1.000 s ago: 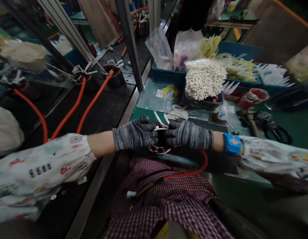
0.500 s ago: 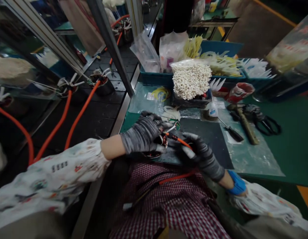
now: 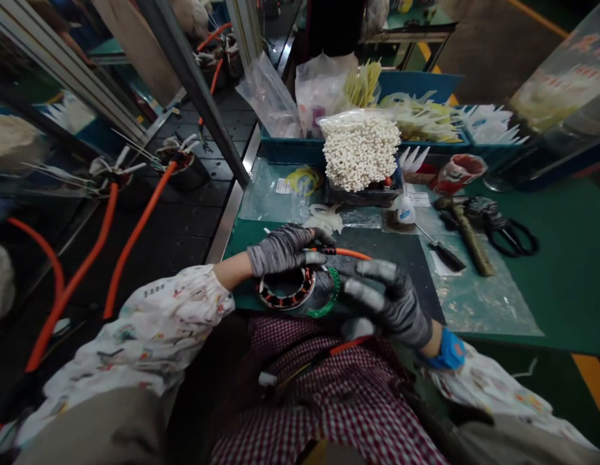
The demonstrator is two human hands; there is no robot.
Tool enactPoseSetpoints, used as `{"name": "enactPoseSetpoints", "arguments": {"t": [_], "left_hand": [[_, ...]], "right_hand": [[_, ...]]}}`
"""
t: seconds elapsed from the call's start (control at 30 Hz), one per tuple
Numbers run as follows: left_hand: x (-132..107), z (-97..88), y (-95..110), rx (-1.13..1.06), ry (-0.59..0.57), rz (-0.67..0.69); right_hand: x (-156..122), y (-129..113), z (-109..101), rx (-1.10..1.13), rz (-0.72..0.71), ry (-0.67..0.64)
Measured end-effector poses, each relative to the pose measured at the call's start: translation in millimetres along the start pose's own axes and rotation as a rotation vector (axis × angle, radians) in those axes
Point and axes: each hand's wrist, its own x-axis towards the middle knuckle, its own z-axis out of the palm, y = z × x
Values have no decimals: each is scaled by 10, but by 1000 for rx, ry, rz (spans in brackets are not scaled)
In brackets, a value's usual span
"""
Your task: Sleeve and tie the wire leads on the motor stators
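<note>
I see my left hand [image 3: 284,249] over the wound ring [image 3: 286,302], possibly pinching the orange cable [image 3: 354,253]; my right hand [image 3: 396,302], fingers spread, is beside the green ring [image 3: 336,289].

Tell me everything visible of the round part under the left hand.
The round part is a ring with an open middle. Its rim shows dark and copper-orange bands inside a pale, metal-looking outer edge. It sits near the front edge of the table, opening upward. The left hand covers its far side; contact there is unclear. A green curved piece lies just right of it.
</note>
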Motion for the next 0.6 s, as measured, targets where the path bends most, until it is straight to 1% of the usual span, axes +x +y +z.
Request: {"name": "enactPoseSetpoints", "arguments": {"t": [0.1,0.17,0.2,0.27,0.33,0.37,0.43,0.5,0.57,0.6], "left_hand": [[2,8,-2,36,9,7],[-23,-7,-10,124,50,45],[-47,-21,-1,196,94,78],[-125,-50,64,353,222,169],[-232,-52,200,445,329,264],[-292,-31,285,468,353,307],[-406,65,449,518,354,369],[-493,218,557,603,376,376],[-540,379,583,678,436,361],[-547,447,571,705,479,354]], "right_hand": [[-96,-331,135,-24,-125,120],[-91,-487,149,51,-129,168],[-77,-533,129,125,-93,167],[-44,-567,54,295,11,176],[-15,-550,-27,416,100,241],[-6,-536,-58,445,124,272],[0,-514,-94,432,145,311],[-3,-511,-99,382,127,316],[7,-522,-70,356,126,320],[24,-530,-42,365,142,347]]}}
